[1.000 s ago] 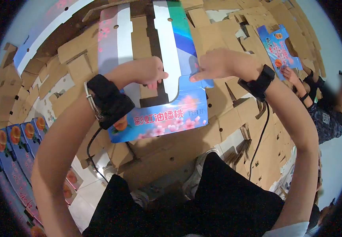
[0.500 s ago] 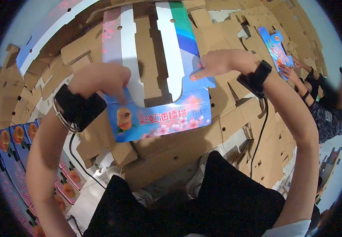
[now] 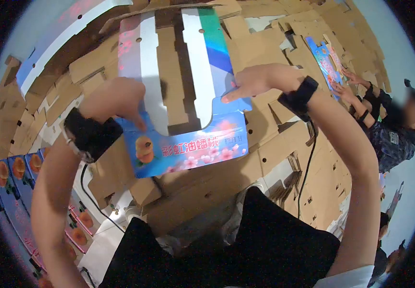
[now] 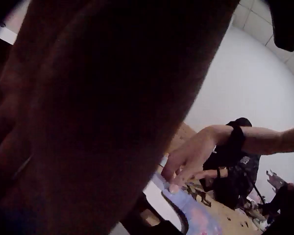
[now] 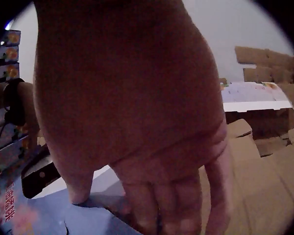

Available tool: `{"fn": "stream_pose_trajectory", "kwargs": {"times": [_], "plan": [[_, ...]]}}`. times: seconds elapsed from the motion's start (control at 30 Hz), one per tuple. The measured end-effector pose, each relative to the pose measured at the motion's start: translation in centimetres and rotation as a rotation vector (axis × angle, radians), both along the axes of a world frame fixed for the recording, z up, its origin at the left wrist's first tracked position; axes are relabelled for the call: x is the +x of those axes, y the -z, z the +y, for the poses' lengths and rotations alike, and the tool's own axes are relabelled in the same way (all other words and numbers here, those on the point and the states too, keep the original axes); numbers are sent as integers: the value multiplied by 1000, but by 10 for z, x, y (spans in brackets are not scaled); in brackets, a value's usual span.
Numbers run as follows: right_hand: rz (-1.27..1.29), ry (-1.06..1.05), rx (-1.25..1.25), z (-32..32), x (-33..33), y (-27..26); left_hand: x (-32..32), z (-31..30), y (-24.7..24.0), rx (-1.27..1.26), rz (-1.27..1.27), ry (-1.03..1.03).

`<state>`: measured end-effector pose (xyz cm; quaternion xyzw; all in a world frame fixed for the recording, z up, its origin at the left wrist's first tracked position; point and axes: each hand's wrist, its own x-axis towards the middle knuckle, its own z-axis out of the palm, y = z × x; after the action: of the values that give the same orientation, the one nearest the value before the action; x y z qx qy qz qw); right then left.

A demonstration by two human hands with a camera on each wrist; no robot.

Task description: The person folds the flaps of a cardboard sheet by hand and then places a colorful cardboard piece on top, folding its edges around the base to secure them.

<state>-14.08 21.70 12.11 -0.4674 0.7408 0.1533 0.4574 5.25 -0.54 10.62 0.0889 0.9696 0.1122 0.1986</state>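
A printed carton blank [image 3: 195, 151] lies in front of me in the head view, blue with blossoms and a peach at its near end, with two long panels around a brown middle. My left hand [image 3: 116, 101] is at its near left corner, one digit pointing down onto the blue surface; its other fingers are mostly hidden. On the near right corner, the thumb of my right hand [image 3: 260, 80] rests on the blue flap. In the right wrist view, the right hand's fingers [image 5: 179, 200] extend down beside the blue panel [image 5: 83, 218].
Brown cardboard sheets [image 3: 260, 45] surround the blank. Printed boxes [image 3: 13, 192] are stacked at the left, and a long printed piece [image 3: 54, 43] lies at the back left. Another person [image 3: 394, 134] handles a printed piece [image 3: 323, 60] at the right.
My left hand has moved from the middle of the blank out to its near left corner. The right hand stays at the right corner. The other person's hands have moved over their printed piece.
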Motion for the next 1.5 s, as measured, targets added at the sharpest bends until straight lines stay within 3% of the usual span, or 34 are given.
{"fn": "stream_pose_trajectory", "kwargs": {"times": [0.03, 0.1, 0.17, 0.27, 0.33, 0.47, 0.57, 0.63, 0.73, 0.8, 0.83, 0.87, 0.9, 0.93, 0.97, 1.0, 1.07, 1.17, 1.23, 1.3, 1.37, 1.4, 1.47, 1.5], "plan": [[25, 2, 7, 1, 2, -5, -7, 0, 3, 3, 12, 4], [106, -65, -66, 4, 1, -6, -18, 0, 5, -85, 238, -280], [177, -140, -143, 4, 5, -7, -21, 7, 5, -145, 303, -316], [384, -186, -377, -12, 23, -13, -26, 15, 3, -206, 362, -423], [555, -211, -748, -27, 32, -2, -29, 20, 3, -208, 359, -495], [375, -210, -926, -36, 54, 21, -32, 23, 7, -171, 360, -506], [470, -224, -736, -39, 42, 11, -30, 17, -4, -68, 321, -556], [477, -52, -625, -35, 35, -13, -29, 8, -2, 23, 245, -608], [550, -5, -629, -24, 10, -20, -21, -24, 8, 128, 427, -595], [623, -32, -660, -10, -16, -20, -9, -44, -11, 337, 263, -569], [654, -171, -707, 0, -33, -16, -2, -61, -11, 336, 262, -571], [684, -311, -754, 6, -46, -15, 4, -81, -10, 486, 24, -556], [683, -312, -755, 7, -53, -22, 9, -93, -11, 632, -216, -535], [464, 27, -463, 7, -58, -34, 14, -93, -23, 632, -217, -536], [237, 352, -162, 10, -63, -42, 22, -94, -37, 585, -287, -673], [236, 351, -165, 19, -69, -43, 27, -94, -45, 533, -355, -809], [54, 565, 94, 40, -84, -35, 44, -112, -27, 518, -323, -831], [-93, 658, 105, 94, -107, 16, 58, -113, -22, 489, -239, -870], [-62, 657, 80, 103, -90, 31, 67, -121, -10, 546, -307, -1059], [-31, 647, 56, 100, -84, 32, 76, -133, 15, 516, -265, -1066], [19, 622, 66, 94, -87, 29, 81, -153, 46, 796, -153, -944], [20, 622, 61, 97, -99, 37, 80, -145, 36, 793, -149, -943], [534, 238, -170, 105, -129, 63, 76, -122, 5, 902, -149, -1091], [535, 241, -174, 100, -128, 60, 75, -122, 0, 899, -146, -1089]]}}
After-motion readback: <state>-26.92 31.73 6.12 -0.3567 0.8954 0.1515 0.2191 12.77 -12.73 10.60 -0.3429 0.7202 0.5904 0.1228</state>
